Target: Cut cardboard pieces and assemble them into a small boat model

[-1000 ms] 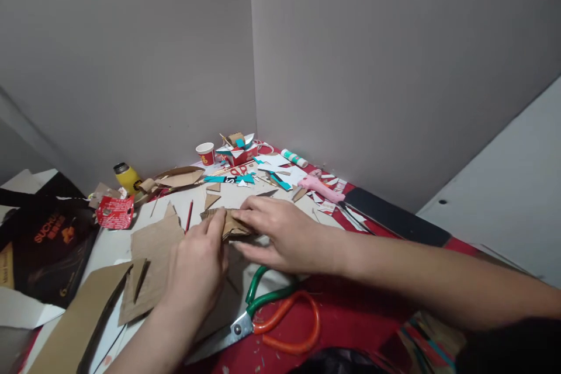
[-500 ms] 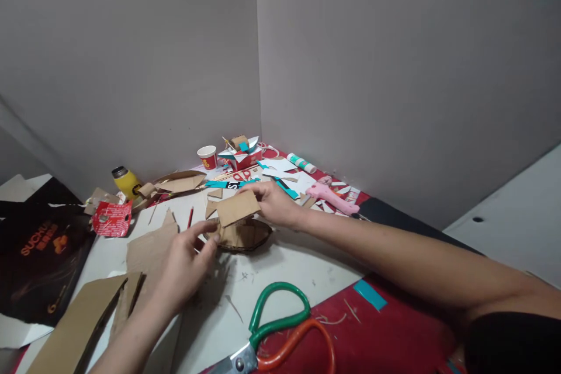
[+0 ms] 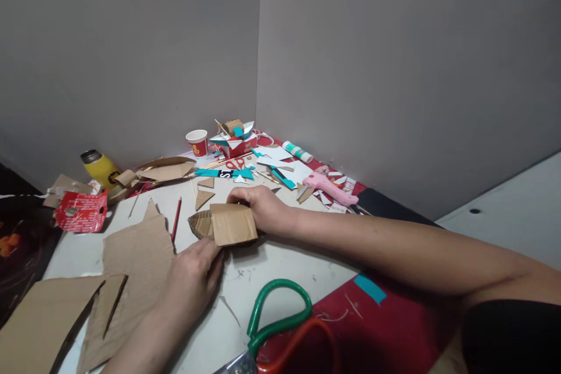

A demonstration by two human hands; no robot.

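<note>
The brown boat-shaped corrugated-cardboard shell [image 3: 201,225] lies at the frame's centre. The left hand [image 3: 193,274], fingers bent at its near edge, pinch unclear, should steady it lightly; the tan rectangular cardboard panel [image 3: 234,225] over it is best kept square; the right hand [image 3: 265,208] curls behind, closure hidden. Half a second earlier, the panel tilted above and the left fingers were spread.
</note>
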